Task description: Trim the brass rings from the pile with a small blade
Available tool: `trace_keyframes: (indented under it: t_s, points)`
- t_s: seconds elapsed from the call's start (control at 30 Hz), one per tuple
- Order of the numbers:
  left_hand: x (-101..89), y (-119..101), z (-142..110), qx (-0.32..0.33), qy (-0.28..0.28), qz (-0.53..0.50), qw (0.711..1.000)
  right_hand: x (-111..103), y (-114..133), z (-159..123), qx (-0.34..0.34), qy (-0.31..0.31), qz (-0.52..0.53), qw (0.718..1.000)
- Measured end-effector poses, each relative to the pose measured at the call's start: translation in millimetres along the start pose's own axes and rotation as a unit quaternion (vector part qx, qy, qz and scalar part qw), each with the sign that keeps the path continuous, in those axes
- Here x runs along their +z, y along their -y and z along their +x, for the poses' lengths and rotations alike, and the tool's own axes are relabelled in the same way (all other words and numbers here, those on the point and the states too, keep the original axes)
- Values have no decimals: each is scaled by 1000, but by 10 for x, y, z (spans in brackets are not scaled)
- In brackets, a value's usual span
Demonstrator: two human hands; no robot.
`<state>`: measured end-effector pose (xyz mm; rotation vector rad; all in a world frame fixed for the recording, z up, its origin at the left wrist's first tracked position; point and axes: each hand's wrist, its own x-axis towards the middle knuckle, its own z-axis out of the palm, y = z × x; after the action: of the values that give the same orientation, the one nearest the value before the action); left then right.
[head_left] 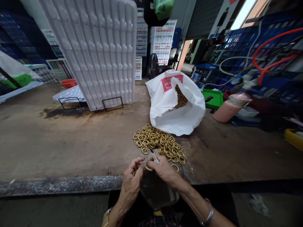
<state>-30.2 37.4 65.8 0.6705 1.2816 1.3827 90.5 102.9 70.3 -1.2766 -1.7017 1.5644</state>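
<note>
My right hand (163, 168) is closed on a small knife (154, 156) with a dark tip and a white-wrapped handle. A brass-coloured ring (148, 167) is at the fingertips of that hand. Close by on the left, my left hand (133, 173) has its fingers curled, and a bit of gold-coloured ring shows between them. Just beyond both hands a heap of brass-coloured rings (157, 140) lies on the wooden table (94, 148). One loose ring (175, 167) sits right of my right hand. Behind the heap, a white sack (163, 110) lies open with more rings inside.
A ridged translucent plastic tray (106, 56) stands upright in a black wire holder (113, 104) at the back left. To the right are a pink bottle (228, 108), a green tray (213, 98) and an orange hose (260, 67). White crates (162, 41) are stacked behind.
</note>
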Motion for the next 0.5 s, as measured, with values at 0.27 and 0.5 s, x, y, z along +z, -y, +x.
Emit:
trace_keyframes:
  t_s: [0.27,0.5]
  points:
    - [23,22,-67,112,-20,68,991,43,67,-129,124,88,233,960]
    - [-9,66,-92,125,-22,82,989,72,22,-126,130,84,207,966]
